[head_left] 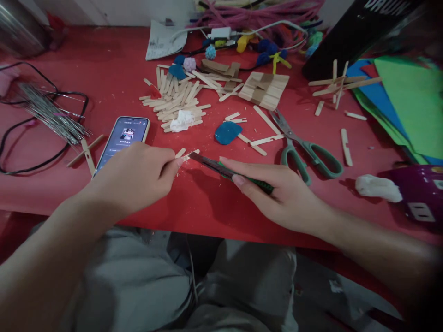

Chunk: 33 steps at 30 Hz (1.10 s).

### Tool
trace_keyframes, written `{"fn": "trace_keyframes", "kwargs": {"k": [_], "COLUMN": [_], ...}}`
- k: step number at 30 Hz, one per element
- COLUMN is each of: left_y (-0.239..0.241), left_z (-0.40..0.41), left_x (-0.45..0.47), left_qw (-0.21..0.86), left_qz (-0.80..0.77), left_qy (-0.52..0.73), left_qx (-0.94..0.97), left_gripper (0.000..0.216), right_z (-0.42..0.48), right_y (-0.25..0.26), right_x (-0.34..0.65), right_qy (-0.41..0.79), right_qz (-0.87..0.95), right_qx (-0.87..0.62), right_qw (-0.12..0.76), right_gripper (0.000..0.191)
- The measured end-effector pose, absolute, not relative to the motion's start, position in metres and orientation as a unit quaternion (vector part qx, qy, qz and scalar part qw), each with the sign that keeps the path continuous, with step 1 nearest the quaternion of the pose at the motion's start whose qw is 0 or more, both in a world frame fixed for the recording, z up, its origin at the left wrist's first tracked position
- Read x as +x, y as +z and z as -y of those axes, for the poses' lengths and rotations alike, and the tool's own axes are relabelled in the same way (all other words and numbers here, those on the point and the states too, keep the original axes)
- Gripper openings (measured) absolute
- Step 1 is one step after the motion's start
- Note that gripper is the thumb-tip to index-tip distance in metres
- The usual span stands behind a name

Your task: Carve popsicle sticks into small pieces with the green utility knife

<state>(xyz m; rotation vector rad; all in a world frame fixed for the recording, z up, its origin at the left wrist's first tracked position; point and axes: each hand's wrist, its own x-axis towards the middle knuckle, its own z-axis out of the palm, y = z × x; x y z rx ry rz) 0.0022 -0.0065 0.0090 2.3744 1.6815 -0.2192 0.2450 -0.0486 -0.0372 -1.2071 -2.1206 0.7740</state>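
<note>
My left hand [148, 168] pinches a wooden craft stick [190, 155] near the table's front edge, and its fingers hide part of the stick. In my right hand [277, 189] is a green utility knife [228, 171], held along its handle. The knife's blade points left and its tip meets the stick, beside my left fingertips. Small wood shavings lie around the stick. Just beyond my hands sits a blue oval piece [226, 133] among loose craft sticks. A lit smartphone [126, 133] lies partly behind my left hand.
Green-handled scissors [304, 150] lie beyond my right hand. A pile of craft sticks [180, 99] spreads at the middle back. Metal wires [51, 110] and a black cable are at left. Coloured sheets [410, 101], a black cylinder [349, 39] and a purple object [420, 193] stand right.
</note>
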Motion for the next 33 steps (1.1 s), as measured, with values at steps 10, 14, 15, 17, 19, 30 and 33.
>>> {"fn": "trace_keyframes", "kwargs": {"k": [10, 14, 15, 17, 19, 30, 33], "left_y": [0.0080, 0.0062, 0.0060, 0.0056, 0.0052, 0.0091, 0.0108], "left_z": [0.0068, 0.0067, 0.0067, 0.0066, 0.0066, 0.0062, 0.0061], "left_x": [0.0011, 0.0014, 0.0016, 0.0017, 0.0014, 0.0007, 0.0020], "left_qw": [0.113, 0.115, 0.114, 0.112, 0.110, 0.103, 0.083], "left_qz": [-0.569, -0.571, -0.572, -0.571, -0.569, -0.579, -0.589], "left_qy": [-0.062, -0.059, -0.059, -0.059, -0.057, -0.039, -0.002], "left_qx": [0.812, 0.811, 0.810, 0.811, 0.813, 0.808, 0.804], "left_gripper": [0.034, 0.035, 0.035, 0.034, 0.034, 0.035, 0.039], "right_z": [0.0489, 0.0491, 0.0491, 0.0490, 0.0489, 0.0487, 0.0483], "right_y": [-0.0363, -0.0374, -0.0376, -0.0378, -0.0378, -0.0392, -0.0393], "right_x": [0.2440, 0.2453, 0.2454, 0.2455, 0.2454, 0.2464, 0.2468], "right_qy": [0.300, 0.305, 0.305, 0.302, 0.298, 0.300, 0.298], "right_qz": [0.797, 0.798, 0.797, 0.794, 0.793, 0.794, 0.791], "right_qx": [-0.442, -0.438, -0.439, -0.444, -0.448, -0.448, -0.453], "right_qw": [0.283, 0.280, 0.281, 0.285, 0.287, 0.282, 0.283], "right_gripper": [0.040, 0.042, 0.042, 0.041, 0.041, 0.041, 0.042]}}
